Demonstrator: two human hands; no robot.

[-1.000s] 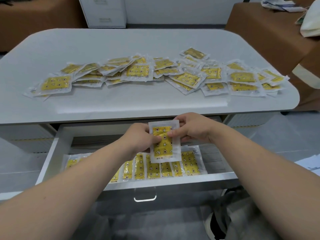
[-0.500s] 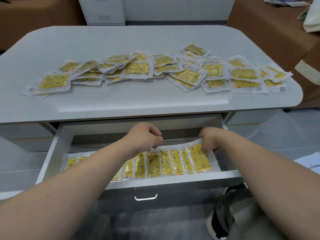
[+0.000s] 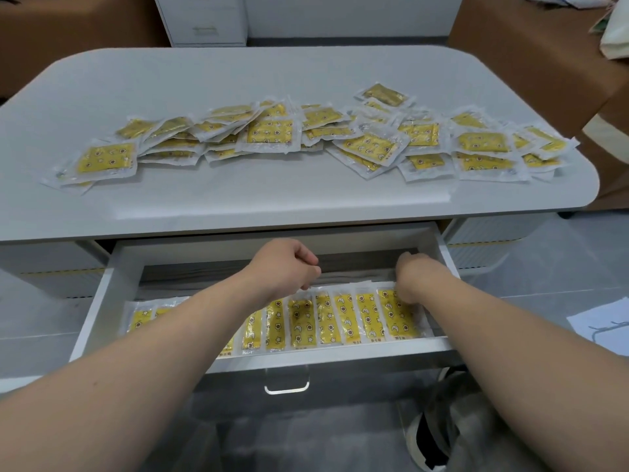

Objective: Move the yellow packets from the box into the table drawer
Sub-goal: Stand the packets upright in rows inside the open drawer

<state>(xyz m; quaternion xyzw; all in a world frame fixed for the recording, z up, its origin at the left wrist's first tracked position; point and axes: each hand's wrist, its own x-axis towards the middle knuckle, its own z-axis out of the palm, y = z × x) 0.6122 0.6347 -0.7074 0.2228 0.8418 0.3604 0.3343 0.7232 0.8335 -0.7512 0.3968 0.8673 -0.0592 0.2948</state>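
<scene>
Both hands in the drawer (image 3: 102, 301)
Our left grip (image 3: 286, 267) curled together, empty; right grip (image 3: 410, 277) pinching the end packet (image 3: 396, 315)

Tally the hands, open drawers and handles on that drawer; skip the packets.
Hands: 2, the left hand and the right hand
Open drawer: 1
Its handle: 1
Total: 4

A grey table (image 3: 272, 80) with rounded corners carries a loose spread of yellow packets (image 3: 272, 134) running from nine o'clock to three o'clock, many overlapping; the near strip toward six o'clock lies bare.
</scene>
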